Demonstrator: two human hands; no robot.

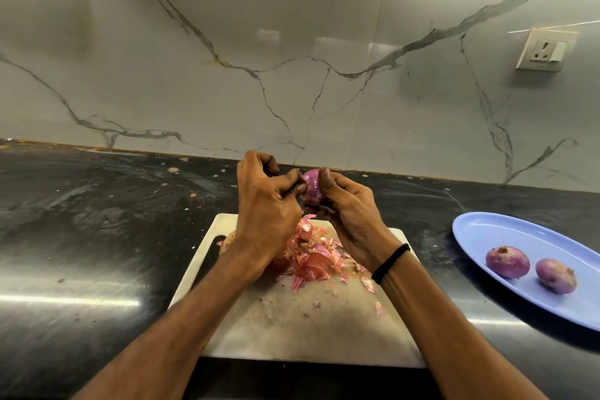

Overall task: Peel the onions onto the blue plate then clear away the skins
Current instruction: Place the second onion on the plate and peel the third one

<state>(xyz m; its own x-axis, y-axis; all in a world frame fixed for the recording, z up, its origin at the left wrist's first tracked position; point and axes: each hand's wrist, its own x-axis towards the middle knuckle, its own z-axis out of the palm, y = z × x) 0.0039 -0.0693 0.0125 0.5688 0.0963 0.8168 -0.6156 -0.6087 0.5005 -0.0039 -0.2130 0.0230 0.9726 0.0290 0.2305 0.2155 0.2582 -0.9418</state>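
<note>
Fingers [324, 176] of left hand [266, 201] and right hand [354, 214] grip an onion [312, 189] above board [292, 318] and black counter [97, 237].

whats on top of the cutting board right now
A heap of pink onion skins and scattered flakes lie on the cutting board. A brownish onion peeks out beside the left hand; its wrist covers the rest.
</note>
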